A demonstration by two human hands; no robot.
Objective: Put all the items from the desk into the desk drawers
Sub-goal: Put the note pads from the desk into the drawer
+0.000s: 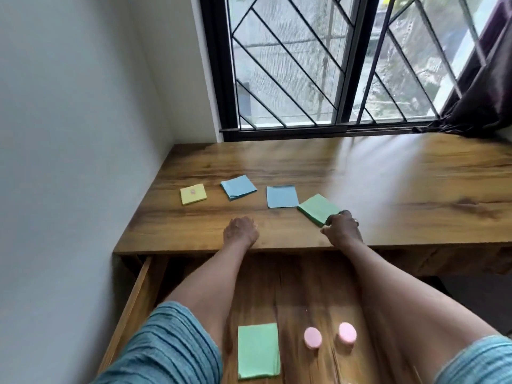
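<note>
Flat green square (258,350) in wooden drawer (138,295); right fingers (336,216) pinching green pad (317,207), left fingers (247,222) curled.

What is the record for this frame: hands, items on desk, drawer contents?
left hand: rests on desk, fingers curled, nothing seen in it
right hand: pinches corner of desk green pad
also on desk: yellow pad, left blue pad, right blue pad
drawer: open, holds drawer green pad, left pink disc, right pink disc
</note>
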